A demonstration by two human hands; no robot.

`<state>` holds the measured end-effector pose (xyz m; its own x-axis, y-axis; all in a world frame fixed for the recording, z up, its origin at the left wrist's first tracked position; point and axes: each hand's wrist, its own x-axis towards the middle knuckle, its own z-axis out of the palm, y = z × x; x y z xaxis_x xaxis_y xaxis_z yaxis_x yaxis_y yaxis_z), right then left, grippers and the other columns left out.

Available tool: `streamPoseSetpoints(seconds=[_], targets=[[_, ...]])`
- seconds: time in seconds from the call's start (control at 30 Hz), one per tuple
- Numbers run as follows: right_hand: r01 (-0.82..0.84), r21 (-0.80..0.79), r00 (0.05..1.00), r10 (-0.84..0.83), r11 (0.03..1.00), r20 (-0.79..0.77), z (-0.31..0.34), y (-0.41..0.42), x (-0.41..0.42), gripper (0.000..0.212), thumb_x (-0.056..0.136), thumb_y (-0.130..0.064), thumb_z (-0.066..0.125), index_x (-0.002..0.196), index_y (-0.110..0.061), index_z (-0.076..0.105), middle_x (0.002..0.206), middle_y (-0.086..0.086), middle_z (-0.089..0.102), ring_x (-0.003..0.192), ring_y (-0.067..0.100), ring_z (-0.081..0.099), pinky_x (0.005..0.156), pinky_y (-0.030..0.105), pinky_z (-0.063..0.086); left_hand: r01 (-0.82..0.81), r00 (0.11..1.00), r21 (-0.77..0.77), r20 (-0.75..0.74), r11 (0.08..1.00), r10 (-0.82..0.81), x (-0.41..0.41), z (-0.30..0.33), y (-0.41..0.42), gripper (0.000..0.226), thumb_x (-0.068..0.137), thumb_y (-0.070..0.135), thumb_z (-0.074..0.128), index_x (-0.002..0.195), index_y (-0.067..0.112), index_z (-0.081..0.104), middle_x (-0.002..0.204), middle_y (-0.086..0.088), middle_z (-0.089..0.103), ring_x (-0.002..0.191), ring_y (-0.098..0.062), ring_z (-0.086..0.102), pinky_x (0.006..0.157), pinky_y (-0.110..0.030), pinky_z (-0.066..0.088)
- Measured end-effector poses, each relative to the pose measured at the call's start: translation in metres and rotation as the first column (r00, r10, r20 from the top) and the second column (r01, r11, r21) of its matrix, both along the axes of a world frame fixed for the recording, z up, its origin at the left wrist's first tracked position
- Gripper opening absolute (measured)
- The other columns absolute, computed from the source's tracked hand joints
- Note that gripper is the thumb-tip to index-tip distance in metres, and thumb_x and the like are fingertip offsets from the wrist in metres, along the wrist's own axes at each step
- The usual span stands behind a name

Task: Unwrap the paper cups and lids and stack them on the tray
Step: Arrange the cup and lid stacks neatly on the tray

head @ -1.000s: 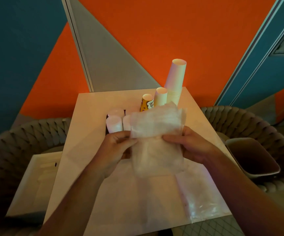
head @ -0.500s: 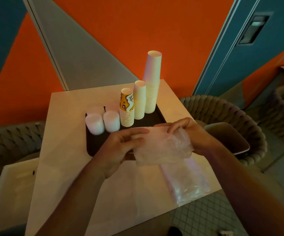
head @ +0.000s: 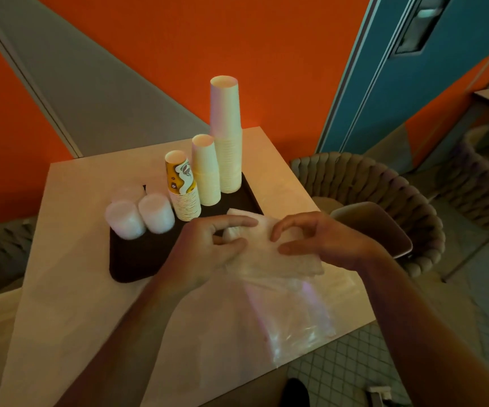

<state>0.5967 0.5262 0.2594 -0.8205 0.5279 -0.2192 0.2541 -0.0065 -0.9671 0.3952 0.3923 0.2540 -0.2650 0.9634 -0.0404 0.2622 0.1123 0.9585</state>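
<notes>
A dark tray (head: 131,259) lies on the square table. On it stand a tall white cup stack (head: 226,136), a shorter cream stack (head: 206,171), a yellow patterned stack (head: 182,186) and two white lid stacks (head: 124,220) (head: 155,212). Just in front of the tray's right end, both hands work a crumpled clear plastic wrapper (head: 281,259). My left hand (head: 208,248) pinches its left part. My right hand (head: 319,239) holds the right part with curled fingers.
A second flat plastic bag (head: 296,321) lies on the table (head: 70,289) near its front right corner. A small bin (head: 378,227) sits on a woven chair (head: 369,186) to the right. Another woven chair is at the left, and an orange wall stands behind.
The wrapper went from held up and spread to folded down and bunched low by the tray's right end. The view swung right, showing the whole tray.
</notes>
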Motion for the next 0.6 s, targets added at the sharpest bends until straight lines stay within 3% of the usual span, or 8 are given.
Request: streamPoseSetpoints(seconds=[0.1, 0.23, 0.37, 0.5, 0.6], targets=[[0.028, -0.072, 0.999, -0.031, 0.997, -0.04, -0.007, 0.024, 0.026, 0.018, 0.071, -0.016, 0.08, 0.088, -0.021, 0.081, 0.102, -0.002, 0.076, 0.1, 0.017, 0.072, 0.078, 0.027, 0.058, 0.012, 0.993, -0.033, 0.115, 0.999, -0.008, 0.011, -0.004, 0.019, 0.035, 0.089, 0.005, 0.073, 0.108, 0.034, 0.077, 0.082, -0.002, 0.076, 0.081, -0.016, 0.074, 0.071, -0.033, 0.06], [0.145, -0.197, 0.948, -0.193, 0.97, -0.252, -0.028, 0.056, 0.057, 0.029, 0.059, -0.034, 0.094, 0.081, -0.019, 0.082, 0.086, 0.001, 0.075, 0.08, 0.013, 0.072, 0.068, 0.025, 0.058, 0.0, 0.969, -0.035, 0.246, 0.999, 0.009, 0.04, -0.007, 0.05, 0.032, 0.09, 0.002, 0.069, 0.113, 0.023, 0.074, 0.072, 0.009, 0.072, 0.073, -0.005, 0.07, 0.068, -0.025, 0.058], [0.21, -0.258, 0.914, -0.283, 0.943, -0.291, -0.042, 0.078, 0.08, 0.038, 0.065, -0.045, 0.089, 0.092, -0.019, 0.082, 0.099, 0.002, 0.074, 0.088, 0.016, 0.071, 0.071, 0.028, 0.059, -0.03, 0.94, -0.038, 0.339, 0.999, 0.041, 0.072, -0.014, 0.082, 0.034, 0.078, 0.025, 0.076, 0.112, 0.027, 0.075, 0.097, 0.0, 0.077, 0.092, -0.019, 0.074, 0.077, -0.038, 0.061], [0.174, -0.316, 0.93, -0.261, 0.932, -0.257, -0.044, 0.106, 0.11, 0.047, 0.077, -0.013, 0.082, 0.123, -0.012, 0.071, 0.127, 0.006, 0.067, 0.111, 0.027, 0.067, 0.08, 0.035, 0.059, -0.014, 0.973, -0.028, 0.228, 0.999, 0.02, 0.097, -0.023, 0.108, 0.052, 0.08, 0.007, 0.08, 0.122, 0.034, 0.068, 0.089, 0.0, 0.075, 0.078, -0.02, 0.073, 0.072, -0.039, 0.06], [0.156, -0.261, 0.959, -0.209, 0.953, -0.19, -0.047, 0.124, 0.135, 0.062, 0.075, 0.006, 0.074, 0.134, -0.011, 0.063, 0.128, -0.001, 0.069, 0.119, 0.025, 0.065, 0.086, 0.035, 0.058, 0.017, 0.964, -0.034, 0.265, 0.999, -0.008, 0.109, -0.029, 0.125, 0.06, 0.079, -0.001, 0.079, 0.122, 0.04, 0.068, 0.1, -0.01, 0.074, 0.074, -0.017, 0.07, 0.068, -0.031, 0.057]])
